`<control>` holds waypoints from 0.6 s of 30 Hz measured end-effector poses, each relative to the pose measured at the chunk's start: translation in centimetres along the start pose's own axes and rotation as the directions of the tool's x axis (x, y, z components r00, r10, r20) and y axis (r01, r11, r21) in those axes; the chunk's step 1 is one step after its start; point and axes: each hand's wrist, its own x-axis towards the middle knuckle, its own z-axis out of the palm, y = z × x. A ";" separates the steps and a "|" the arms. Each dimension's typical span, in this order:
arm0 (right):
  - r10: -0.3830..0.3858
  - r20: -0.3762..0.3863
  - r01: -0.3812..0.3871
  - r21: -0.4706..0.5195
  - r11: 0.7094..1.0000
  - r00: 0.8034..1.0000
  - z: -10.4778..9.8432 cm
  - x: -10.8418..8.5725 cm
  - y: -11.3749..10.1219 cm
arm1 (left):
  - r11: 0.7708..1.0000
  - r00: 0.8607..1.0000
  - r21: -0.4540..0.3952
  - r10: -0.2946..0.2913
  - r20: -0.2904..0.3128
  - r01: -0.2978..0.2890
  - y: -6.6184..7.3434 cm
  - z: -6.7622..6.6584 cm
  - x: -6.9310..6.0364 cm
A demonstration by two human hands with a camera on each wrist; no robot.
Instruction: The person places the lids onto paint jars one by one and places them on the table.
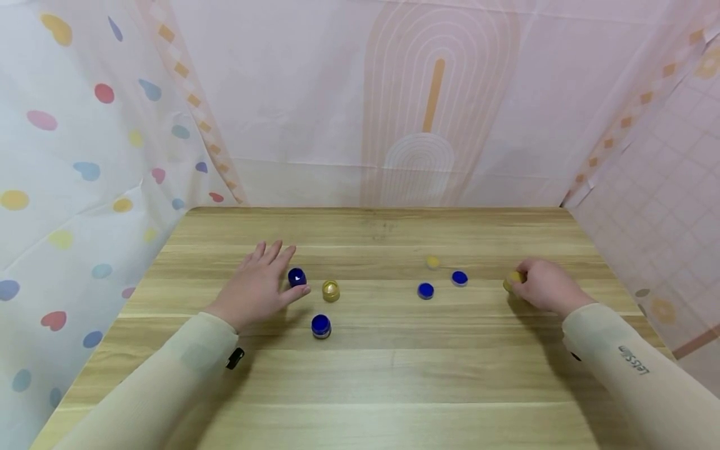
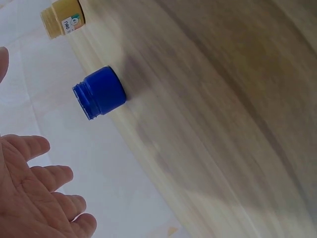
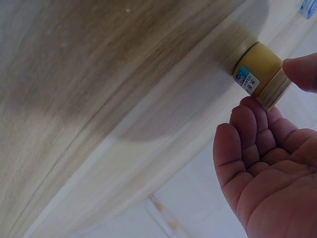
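On the right of the table, my right hand (image 1: 548, 284) pinches the ribbed lid of a yellow paint jar (image 3: 260, 72) between thumb and fingers. The jar has a small printed label and stands at or just above the wood. Over on the left, my left hand (image 1: 255, 287) is spread, fingers straight, beside an uncapped blue paint jar (image 1: 297, 277) with a bare threaded neck in the left wrist view. Whether the thumb touches that jar I cannot tell. Near it stand an uncapped yellow jar (image 1: 330, 291) and, closer to me, a second blue jar (image 1: 321, 327).
Between the hands lie a yellow lid (image 1: 432, 262) and two blue lids, one farther back (image 1: 459, 278) and one nearer (image 1: 425, 290). The wooden table (image 1: 394, 375) ends at a patterned cloth backdrop (image 1: 304, 112), with cloth on both sides.
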 end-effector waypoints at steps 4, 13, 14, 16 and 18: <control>0.004 0.000 -0.004 0.010 1.000 1.000 0.1 -0.1 -0.1 | 1.000 1.000 0.003 -0.002 0.006 0.002 -0.1 0.3 0.0; 0.014 0.002 -0.014 0.017 1.000 1.000 0.2 -0.1 0.0 | 0.999 0.999 -0.020 0.031 -0.027 -0.031 0.0 0.3 -0.2; 0.013 0.003 -0.013 0.013 1.000 1.000 0.2 -0.1 0.0 | 0.999 0.999 -0.030 0.039 -0.038 -0.040 0.1 0.4 -0.2; 0.014 -0.002 -0.014 -0.004 1.000 1.000 0.2 -0.1 -0.2 | 0.997 0.997 -0.050 0.050 -0.058 -0.053 0.2 0.4 -0.3; 0.010 -0.020 -0.011 -0.035 0.999 1.000 0.2 -0.2 -0.6 | 0.996 0.995 -0.065 0.064 -0.075 -0.069 0.4 0.3 -0.5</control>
